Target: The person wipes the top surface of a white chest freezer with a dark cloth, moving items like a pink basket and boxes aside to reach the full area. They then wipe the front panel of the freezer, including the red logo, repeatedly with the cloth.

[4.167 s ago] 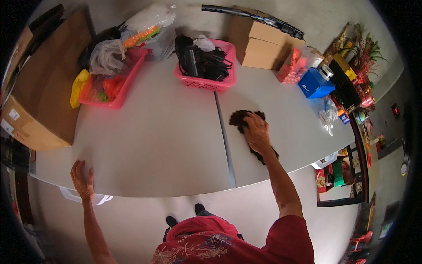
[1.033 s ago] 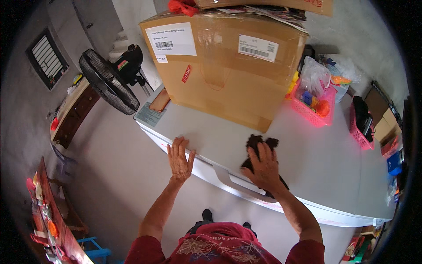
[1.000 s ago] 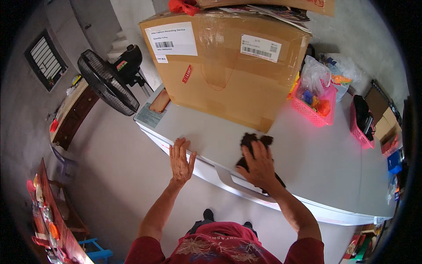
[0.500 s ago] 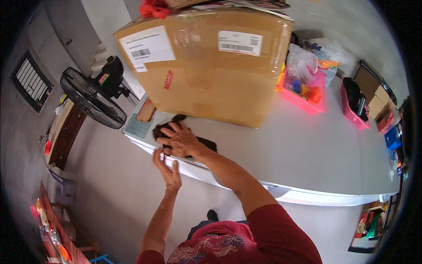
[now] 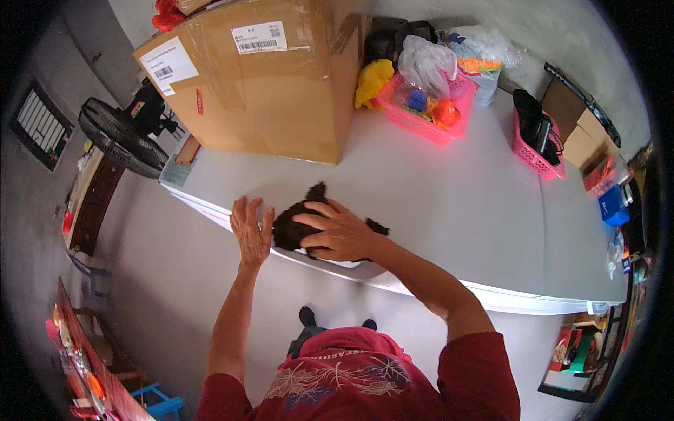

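My right hand (image 5: 342, 231) lies over a crumpled dark brown cloth (image 5: 288, 228), fingers spread and pressing it onto a broad white top (image 5: 449, 210). Parts of the cloth stick out past the fingertips and beside the wrist; the rest is hidden under the palm. Just left of the cloth, my left hand (image 5: 250, 231) is held at the front edge of the top, fingers raised and apart, holding nothing. Whether its fingertips touch the edge, I cannot tell.
A large taped cardboard box (image 5: 260, 91) stands at the back left of the top. Pink baskets (image 5: 439, 130) of small items and a yellow bag (image 5: 374, 83) are farther right. A black fan (image 5: 119, 137) stands beyond the left end.
Both hands are farther right along the front edge relative to the box, and the cloth has moved with my right hand. My left hand has separated from the right. The view has shifted right.
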### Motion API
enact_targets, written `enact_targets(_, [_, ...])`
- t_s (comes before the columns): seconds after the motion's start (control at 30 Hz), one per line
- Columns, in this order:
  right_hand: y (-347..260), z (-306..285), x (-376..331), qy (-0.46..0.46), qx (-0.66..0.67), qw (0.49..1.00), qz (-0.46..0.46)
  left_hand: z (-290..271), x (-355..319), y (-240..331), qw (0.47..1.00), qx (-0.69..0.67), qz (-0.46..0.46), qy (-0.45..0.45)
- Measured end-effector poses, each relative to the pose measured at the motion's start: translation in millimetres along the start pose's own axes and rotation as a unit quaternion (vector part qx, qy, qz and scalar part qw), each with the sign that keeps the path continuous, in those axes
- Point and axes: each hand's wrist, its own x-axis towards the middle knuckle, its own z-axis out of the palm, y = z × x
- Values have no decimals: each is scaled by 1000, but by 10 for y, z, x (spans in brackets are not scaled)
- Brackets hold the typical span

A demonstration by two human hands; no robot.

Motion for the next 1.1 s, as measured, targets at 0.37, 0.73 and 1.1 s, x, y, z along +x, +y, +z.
enact_targets(0.37, [-623, -1212, -1990, -71, -92, 968, 223, 135, -98, 282, 976, 120, -144, -115])
enact_targets(0.73, [-523, -926, -2027, -33, -213, 917, 335, 197, -131, 149, 981, 112, -103, -123])
enact_targets(1.1, [-267, -10, 125, -4, -118, 978, 174, -218, -242, -201, 987, -152, 34, -48])
